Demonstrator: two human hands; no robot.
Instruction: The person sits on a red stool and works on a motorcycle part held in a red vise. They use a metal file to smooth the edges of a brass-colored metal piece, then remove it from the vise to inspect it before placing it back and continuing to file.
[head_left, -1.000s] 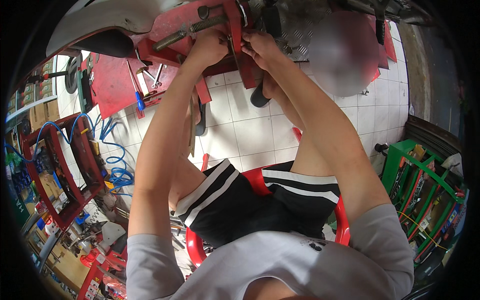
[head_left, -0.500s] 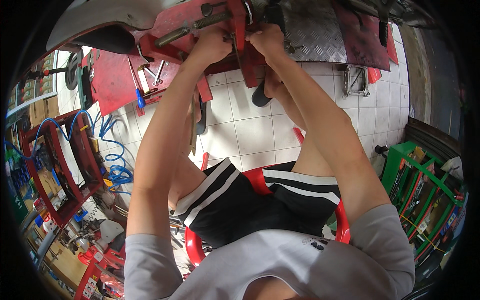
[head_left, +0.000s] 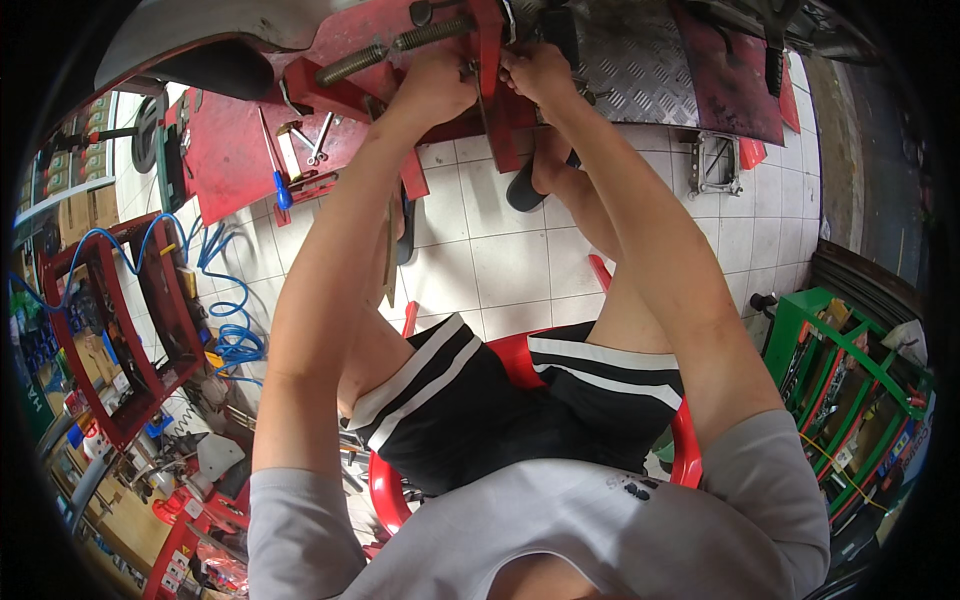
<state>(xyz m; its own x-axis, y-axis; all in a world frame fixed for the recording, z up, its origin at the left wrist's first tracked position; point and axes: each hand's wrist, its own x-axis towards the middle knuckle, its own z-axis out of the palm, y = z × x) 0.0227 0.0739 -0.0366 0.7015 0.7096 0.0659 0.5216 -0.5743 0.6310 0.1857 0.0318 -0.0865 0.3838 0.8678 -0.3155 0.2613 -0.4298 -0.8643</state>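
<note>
Because the red bar (head_left: 490, 72) is set between them, at the edge of the red bench (head_left: 230, 150), the left hand (head_left: 438, 86) and right hand (head_left: 540, 73) are placed on opposite sides, probably for easier reach; whether anything is gripped cannot be told.

Between my left hand (head_left: 438, 90) and my right hand (head_left: 540, 76) I have a long, straight bar of red-painted metal (head_left: 489, 50), running away from me, one side darkened, its squared near end jutting over white floor tiles (head_left: 508, 270).
</note>
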